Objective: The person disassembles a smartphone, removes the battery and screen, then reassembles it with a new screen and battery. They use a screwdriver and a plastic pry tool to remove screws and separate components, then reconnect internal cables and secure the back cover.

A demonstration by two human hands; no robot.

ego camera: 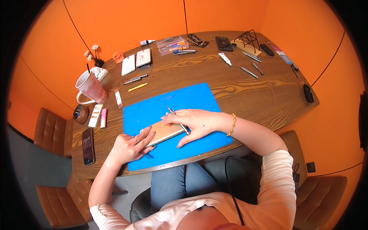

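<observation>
A gold-coloured smartphone (161, 132) lies on a blue repair mat (172, 155), its back facing up. My left hand (133, 145) rests its fingers on the phone's left end, and a thin dark tool (146, 155) shows under that hand. Over the phone's right end, my right hand (195, 123) touches the back with its fingertips while a metal precision screwdriver (185, 129) sits in it between thumb and fingers. The screwdriver's tip points up and left, away from the phone.
Left of the mat are a mug (96, 89), a yellow pry tool (138, 87) and a dark phone (88, 146). White phones (128, 65), a clear plastic box (172, 46), a glue tube (224, 59), screwdrivers (247, 72) and a wire rack (248, 38) lie beyond it.
</observation>
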